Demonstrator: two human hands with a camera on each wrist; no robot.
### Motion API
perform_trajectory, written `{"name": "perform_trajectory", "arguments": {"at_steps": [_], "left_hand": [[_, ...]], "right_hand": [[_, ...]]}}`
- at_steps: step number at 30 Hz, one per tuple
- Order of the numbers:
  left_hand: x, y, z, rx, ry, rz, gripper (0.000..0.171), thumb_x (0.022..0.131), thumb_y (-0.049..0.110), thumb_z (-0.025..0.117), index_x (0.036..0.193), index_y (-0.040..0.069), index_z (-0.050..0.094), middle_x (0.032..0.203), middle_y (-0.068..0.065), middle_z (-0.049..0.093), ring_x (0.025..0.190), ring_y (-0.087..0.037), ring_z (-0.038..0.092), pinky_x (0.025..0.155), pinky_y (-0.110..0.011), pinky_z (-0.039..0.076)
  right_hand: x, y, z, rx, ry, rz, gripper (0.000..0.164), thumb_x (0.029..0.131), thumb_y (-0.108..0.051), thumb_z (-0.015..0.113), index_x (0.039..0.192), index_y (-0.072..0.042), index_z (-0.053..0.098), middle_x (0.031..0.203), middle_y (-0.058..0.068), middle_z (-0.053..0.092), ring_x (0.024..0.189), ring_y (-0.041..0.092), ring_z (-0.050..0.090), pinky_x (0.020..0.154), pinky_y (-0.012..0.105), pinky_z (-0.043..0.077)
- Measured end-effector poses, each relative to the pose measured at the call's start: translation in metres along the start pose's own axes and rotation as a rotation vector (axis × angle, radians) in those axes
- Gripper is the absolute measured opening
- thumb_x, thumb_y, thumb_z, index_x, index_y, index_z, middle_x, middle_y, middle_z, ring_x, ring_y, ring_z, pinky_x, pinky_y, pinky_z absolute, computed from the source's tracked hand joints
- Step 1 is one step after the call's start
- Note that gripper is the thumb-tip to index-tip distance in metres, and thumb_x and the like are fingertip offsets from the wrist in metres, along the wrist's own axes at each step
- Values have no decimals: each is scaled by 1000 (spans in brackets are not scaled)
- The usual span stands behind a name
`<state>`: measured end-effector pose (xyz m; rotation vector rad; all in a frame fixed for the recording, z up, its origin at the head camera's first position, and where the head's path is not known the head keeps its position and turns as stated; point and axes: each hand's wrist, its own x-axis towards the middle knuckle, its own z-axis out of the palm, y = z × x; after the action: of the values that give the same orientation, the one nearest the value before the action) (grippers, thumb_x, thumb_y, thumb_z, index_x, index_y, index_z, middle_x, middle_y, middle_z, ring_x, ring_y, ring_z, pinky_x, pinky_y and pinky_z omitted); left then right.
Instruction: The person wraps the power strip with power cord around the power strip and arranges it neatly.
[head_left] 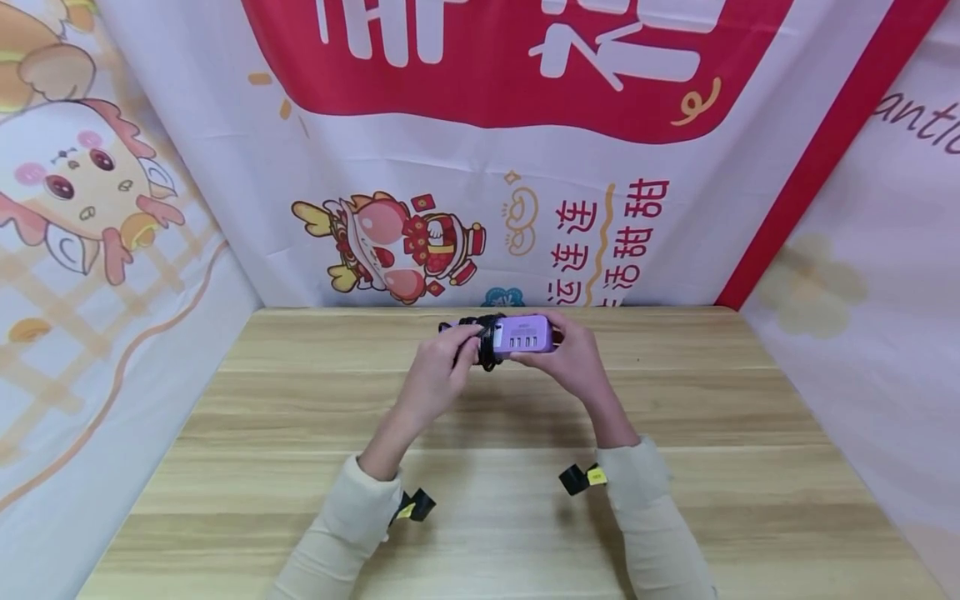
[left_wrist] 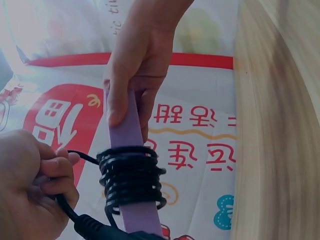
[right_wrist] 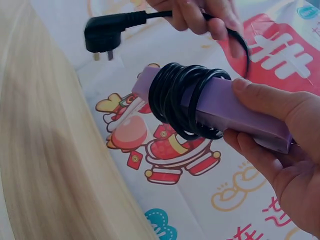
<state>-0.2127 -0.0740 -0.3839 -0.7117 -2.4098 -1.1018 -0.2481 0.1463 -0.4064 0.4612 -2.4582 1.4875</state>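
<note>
A purple power strip with a row of USB ports is held up above the back of the table. My right hand grips one end, thumb on one side and fingers on the other. Black cable is wound in several loops around the strip's middle. In the right wrist view, my left hand pinches the cable's free end, close to a black plug with metal pins. That plug hangs apart from the strip. The left wrist view shows the left fingers curled around the cable.
Under both hands lies a wood-grain table. A printed cloth with red and white artwork hangs behind its back edge. Patterned cloth sides stand at left and right. Small black devices sit at both wrists.
</note>
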Motion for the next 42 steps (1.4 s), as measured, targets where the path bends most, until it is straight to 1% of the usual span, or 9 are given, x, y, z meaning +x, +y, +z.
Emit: {"name": "perform_trajectory", "arguments": {"at_steps": [3,10,14,20,28,31,36,39,42], "left_hand": [[-1,-3,-2,-7,4,-11,23,101,8,56,117,-3,69,95,-14,71,82,-23,63,76,-39,57],[-3,-3,4,-38,-168,36,23,103,10,54,118,1,67,75,-3,65,68,-11,57,67,-26,51],[-4,-5,10,-108,-248,13,20,104,12,51,110,4,69,69,2,62,62,-13,60,64,-25,51],[-4,-16,21,-219,-342,-1,21,105,13,49,103,6,68,80,-4,71,75,-22,69,72,-26,55],[-6,-42,39,-395,-464,-60,20,104,7,49,100,0,68,95,-18,72,92,-32,69,83,-24,55],[-7,-50,45,-427,-475,-71,21,104,7,48,102,-1,68,100,-21,71,96,-27,68,87,-25,54],[-7,-61,51,-394,-427,-94,21,103,8,51,102,2,71,103,-13,72,97,-16,65,85,-26,54],[-9,-66,51,-400,-416,-101,18,102,9,54,102,2,71,103,-12,73,96,-11,65,84,-25,54],[-13,-71,47,-454,-448,-163,22,101,14,59,117,1,65,116,-15,70,106,-9,63,94,-26,53]], "right_hand": [[1,2,-2,47,-8,27,61,72,-17,90,128,-11,65,117,12,69,99,24,67,80,34,60],[1,5,-6,36,54,9,60,72,-19,91,126,-12,65,118,11,68,100,24,65,80,37,58],[1,4,-10,56,86,53,61,73,-19,90,128,-12,64,120,13,67,101,27,65,80,35,59],[1,4,-16,135,131,141,64,74,-18,90,131,-10,62,120,14,65,101,28,66,75,23,58],[0,3,-13,319,141,263,65,76,-11,87,136,-12,59,125,11,61,105,20,62,79,20,57],[-1,3,-12,371,136,289,64,78,-7,84,136,-12,59,123,8,60,107,18,60,82,19,56],[-1,3,-11,442,96,315,64,78,-5,83,137,-11,58,124,7,58,110,18,59,85,20,56],[-1,3,-10,483,29,300,65,77,-2,82,136,-11,58,125,8,58,111,19,59,87,21,56],[-1,1,-8,486,-80,243,65,75,0,83,135,-8,58,123,9,60,108,18,61,87,23,56]]}}
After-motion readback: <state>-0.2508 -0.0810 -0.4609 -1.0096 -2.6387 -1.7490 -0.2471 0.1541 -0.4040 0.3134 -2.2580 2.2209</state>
